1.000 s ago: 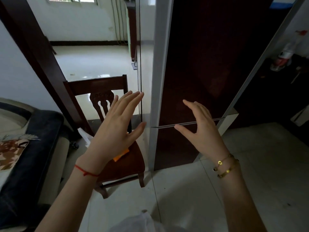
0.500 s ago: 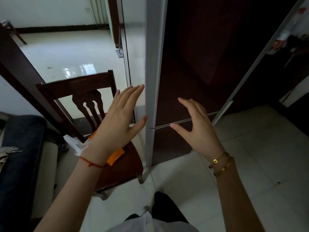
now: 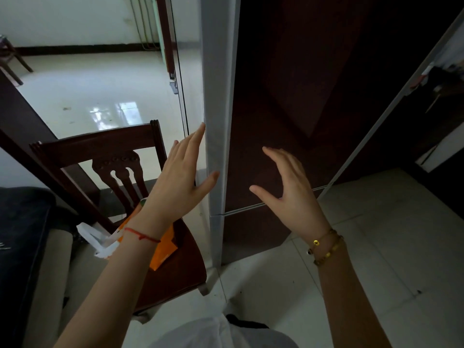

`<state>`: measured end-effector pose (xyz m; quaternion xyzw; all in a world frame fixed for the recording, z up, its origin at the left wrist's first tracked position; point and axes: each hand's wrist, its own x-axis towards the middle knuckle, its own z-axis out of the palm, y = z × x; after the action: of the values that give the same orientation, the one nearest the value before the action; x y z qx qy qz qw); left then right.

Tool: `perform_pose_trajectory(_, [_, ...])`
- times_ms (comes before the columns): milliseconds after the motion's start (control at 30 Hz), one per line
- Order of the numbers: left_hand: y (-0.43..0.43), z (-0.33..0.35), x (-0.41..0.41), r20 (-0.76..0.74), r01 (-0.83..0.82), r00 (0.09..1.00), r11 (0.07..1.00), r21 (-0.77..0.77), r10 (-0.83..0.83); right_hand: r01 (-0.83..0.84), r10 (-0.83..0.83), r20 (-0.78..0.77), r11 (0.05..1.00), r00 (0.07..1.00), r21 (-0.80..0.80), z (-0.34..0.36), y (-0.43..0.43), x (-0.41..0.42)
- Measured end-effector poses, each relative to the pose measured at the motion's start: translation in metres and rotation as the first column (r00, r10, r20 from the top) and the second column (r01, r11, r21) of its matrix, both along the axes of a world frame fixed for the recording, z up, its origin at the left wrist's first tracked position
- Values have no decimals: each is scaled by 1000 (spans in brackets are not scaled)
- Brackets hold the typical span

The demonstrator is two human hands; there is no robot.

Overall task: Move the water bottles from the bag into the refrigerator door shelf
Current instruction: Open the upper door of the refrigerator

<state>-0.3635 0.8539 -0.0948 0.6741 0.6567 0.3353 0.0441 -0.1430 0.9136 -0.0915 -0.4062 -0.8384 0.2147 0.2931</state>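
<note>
I see both hands up in the middle of the frame, and both hold nothing. My left hand [image 3: 178, 182] is flat, with long straight fingers close together and the thumb stuck out to the side. Its fingertips are right at the smooth grey side strip [image 3: 217, 96] of the refrigerator [image 3: 288, 96], but I cannot tell if they touch it. My right hand [image 3: 288, 194] is spread wide with the fingers a little bent, in front of the dark, shiny brown door. A thin pale line runs across the door just below that hand, where the top door meets the bottom door. The door lies flat and shut. A thin red string [image 3: 141, 236] goes round the left wrist, and two gold bead bands [image 3: 326, 247] go round the right wrist. At the lower left stands a dark wooden chair [image 3: 100, 149] with a carved, curly back and a smooth seat. On the seat lies a crinkly orange and white bag [image 3: 163, 249], partly hidden behind my left wrist. I cannot tell where the water bottles are. The floor [image 3: 389, 247] is made of big pale square tiles, and it shines bright in the upper left. A soft dark cushion [image 3: 22, 234] fills the far left edge.
</note>
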Motion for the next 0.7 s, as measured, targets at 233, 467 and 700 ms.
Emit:
perform_pose_trajectory(233, [28,-4,0,23,-48,999,999,15,48,-54,54,14,999,998,1,-1,30,-6])
perform_pose_trajectory(467, [44,-8,-6,67,-66,996,998,17,65,-89,89,-1,996,996,10,2,43,-24])
perform_pose_trajectory(700, [57,-7,-15,95,-8,995,999,46,4,-86,86,-26,996,996,27,6,41,-45])
